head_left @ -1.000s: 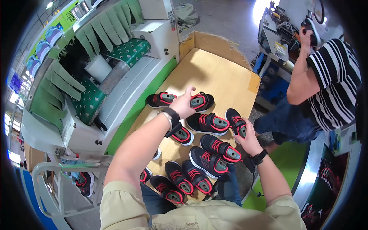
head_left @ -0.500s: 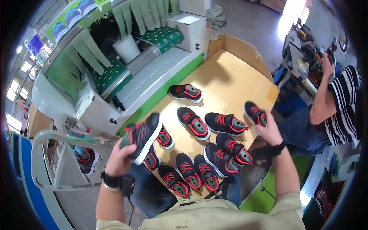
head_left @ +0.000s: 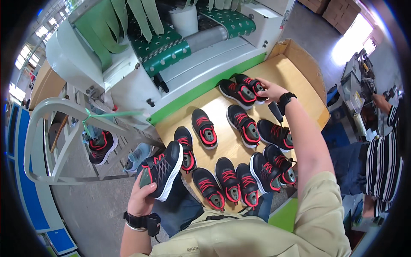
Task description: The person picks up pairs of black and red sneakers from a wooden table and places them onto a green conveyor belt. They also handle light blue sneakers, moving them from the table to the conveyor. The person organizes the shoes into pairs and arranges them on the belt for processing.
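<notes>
In my left hand (head_left: 141,198) is a black sneaker (head_left: 165,167) with red laces and a white sole, gripped by the heel and tilted above the table's left front corner. My right hand (head_left: 272,91) reaches to the back of the table, its fingers closed round the heel end of another black and red sneaker (head_left: 248,80). That one rests right beside a matching sneaker (head_left: 236,92). Several more such sneakers stand on the tan table (head_left: 216,159), including a front row (head_left: 228,180) near my lap. Grey-green inserts show in their openings.
Beyond the table stands a machine with a green perforated belt (head_left: 167,58) and hanging strips. A cardboard edge (head_left: 306,64) rims the back right. At left, a metal rack (head_left: 64,107) holds a sneaker (head_left: 102,147). A person in a striped shirt (head_left: 383,158) works at right.
My right hand has carried its sneaker from the table's right side to the back, beside the one there. My left hand keeps its sneaker. The whole view has shifted.
</notes>
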Motion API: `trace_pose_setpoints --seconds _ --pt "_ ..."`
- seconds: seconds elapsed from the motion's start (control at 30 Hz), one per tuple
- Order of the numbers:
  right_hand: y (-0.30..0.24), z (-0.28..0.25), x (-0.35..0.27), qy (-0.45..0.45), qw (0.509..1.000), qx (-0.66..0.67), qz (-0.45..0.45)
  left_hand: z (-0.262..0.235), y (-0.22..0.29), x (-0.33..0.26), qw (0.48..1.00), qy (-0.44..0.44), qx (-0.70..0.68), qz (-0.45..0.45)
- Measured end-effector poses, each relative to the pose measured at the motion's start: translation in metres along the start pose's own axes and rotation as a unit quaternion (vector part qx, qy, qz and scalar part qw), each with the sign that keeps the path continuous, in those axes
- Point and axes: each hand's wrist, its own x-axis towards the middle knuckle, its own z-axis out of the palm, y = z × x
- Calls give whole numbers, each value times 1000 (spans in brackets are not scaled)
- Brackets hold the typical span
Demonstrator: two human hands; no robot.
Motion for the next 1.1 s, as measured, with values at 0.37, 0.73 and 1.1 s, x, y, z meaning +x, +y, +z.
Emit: trace_pose_setpoints --seconds 0.37,0.73,1.1 --pt "-79 54 -229 89 985 -73 -128 68 -24 32 994 -93 -56 34" --pt "-89 96 -337 176 934 133 -282 164 -52 21 922 -186 236 245" --pt "27 162 -339 336 919 176 -105 107 -61 96 917 -117 337 176"
